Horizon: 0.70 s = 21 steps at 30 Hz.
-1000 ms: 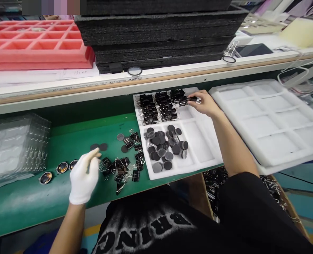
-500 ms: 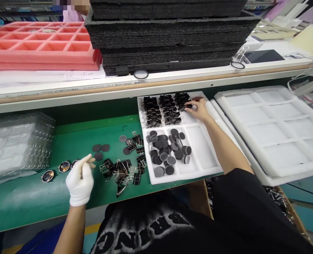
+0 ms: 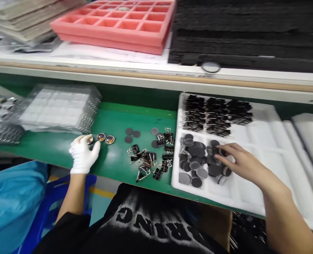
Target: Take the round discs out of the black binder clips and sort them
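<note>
My left hand [image 3: 83, 153], in a white glove, is at the left of the green table. Its thumb and fingers curve around a round, silver-rimmed lens-like piece [image 3: 90, 140]. Two more such pieces [image 3: 110, 139] lie just right of it. My bare right hand [image 3: 237, 162] reaches into the white foam tray [image 3: 255, 176], pinching a dark round disc [image 3: 222, 152] over a heap of grey and black discs [image 3: 196, 150]. Black binder clips [image 3: 146, 158] lie loose between my hands; several more clips [image 3: 217, 114] stand in rows in the tray's back part.
Clear plastic trays [image 3: 58, 109] stand at the back left. A few dark discs [image 3: 129, 131] lie mid-table. The raised shelf [image 3: 114, 70] holds a pink foam tray [image 3: 114, 38], black foam sheets [image 3: 246, 42] and a ring [image 3: 211, 67]. A blue chair [image 3: 46, 215] is below left.
The view has turned left. My right hand has moved from the clip rows to the discs, leaving the clips. My left hand has moved left onto a lens-like piece.
</note>
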Motion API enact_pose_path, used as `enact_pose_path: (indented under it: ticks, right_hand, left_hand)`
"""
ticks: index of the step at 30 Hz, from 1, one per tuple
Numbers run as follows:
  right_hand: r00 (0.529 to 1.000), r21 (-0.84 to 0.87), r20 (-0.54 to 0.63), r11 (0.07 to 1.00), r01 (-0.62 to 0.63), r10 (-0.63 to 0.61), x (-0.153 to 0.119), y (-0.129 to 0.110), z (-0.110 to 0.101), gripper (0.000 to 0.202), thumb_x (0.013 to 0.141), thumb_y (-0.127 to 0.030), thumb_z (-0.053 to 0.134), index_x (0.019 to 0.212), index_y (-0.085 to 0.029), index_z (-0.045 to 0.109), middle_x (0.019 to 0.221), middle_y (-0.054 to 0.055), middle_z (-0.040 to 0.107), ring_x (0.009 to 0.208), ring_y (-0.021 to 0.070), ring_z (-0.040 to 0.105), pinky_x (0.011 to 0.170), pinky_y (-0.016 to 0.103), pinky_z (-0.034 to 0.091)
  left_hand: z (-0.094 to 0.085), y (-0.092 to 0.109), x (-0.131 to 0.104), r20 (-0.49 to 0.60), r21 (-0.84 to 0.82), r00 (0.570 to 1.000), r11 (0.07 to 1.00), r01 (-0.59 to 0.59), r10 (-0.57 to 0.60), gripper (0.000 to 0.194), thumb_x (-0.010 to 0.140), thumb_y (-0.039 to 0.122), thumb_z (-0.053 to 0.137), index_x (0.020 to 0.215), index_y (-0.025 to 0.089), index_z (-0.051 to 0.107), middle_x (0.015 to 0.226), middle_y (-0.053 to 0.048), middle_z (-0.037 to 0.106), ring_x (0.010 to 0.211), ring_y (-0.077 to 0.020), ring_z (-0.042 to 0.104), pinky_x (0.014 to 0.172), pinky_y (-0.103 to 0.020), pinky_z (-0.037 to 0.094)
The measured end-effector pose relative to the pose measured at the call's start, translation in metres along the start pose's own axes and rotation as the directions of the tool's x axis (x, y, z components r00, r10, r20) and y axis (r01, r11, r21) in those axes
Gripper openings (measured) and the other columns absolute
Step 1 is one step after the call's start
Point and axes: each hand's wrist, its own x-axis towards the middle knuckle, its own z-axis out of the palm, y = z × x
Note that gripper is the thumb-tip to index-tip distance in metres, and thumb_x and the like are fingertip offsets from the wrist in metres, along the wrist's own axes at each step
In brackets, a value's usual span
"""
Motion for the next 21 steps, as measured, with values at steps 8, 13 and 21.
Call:
enact_pose_path:
  ticks: [8,13,21]
  right_hand:
    - [0.989,0.031,0.097,0.992,-0.118,0.115,0.008,0.006,0.009,0.032,0.060,-0.062,0.081,0.086,-0.045,0.075,0.097,0.009,0.080,0.073,0.0378,0.074,0.072,0.060,0.061]
    - [0.987,0.058,0.137,0.994,-0.095,0.086,0.001,0.002,0.006,0.034,0.062,-0.069,0.080,0.081,-0.041,0.077,0.093,0.011,0.079,0.073,0.0372,0.073,0.072,0.059,0.060]
    - [0.994,-0.005,0.055,0.996,-0.093,0.094,-0.020,-0.005,0.005,0.046,0.079,-0.078,0.067,0.098,-0.037,0.076,0.078,0.007,0.072,0.059,0.0297,0.063,0.068,0.050,0.052]
  left_hand:
    - [-0.009,0.020,0.017,0.415,0.165,0.890,0.947,-0.276,0.188,0.079,0.090,0.061,0.071,0.159,0.031,0.049,0.154,-0.019,0.054,0.135,-0.0432,0.048,0.106,-0.056,0.037]
    - [0.003,0.027,0.049,0.530,0.065,0.757,0.872,-0.485,0.382,0.051,0.095,0.057,0.067,0.140,0.032,0.067,0.143,-0.015,0.063,0.128,-0.0399,0.053,0.102,-0.054,0.036]
    - [0.010,0.061,0.055,0.498,0.038,0.733,0.833,-0.552,0.463,0.066,0.096,0.055,0.063,0.151,0.020,0.055,0.145,-0.019,0.063,0.126,-0.0400,0.058,0.103,-0.051,0.040]
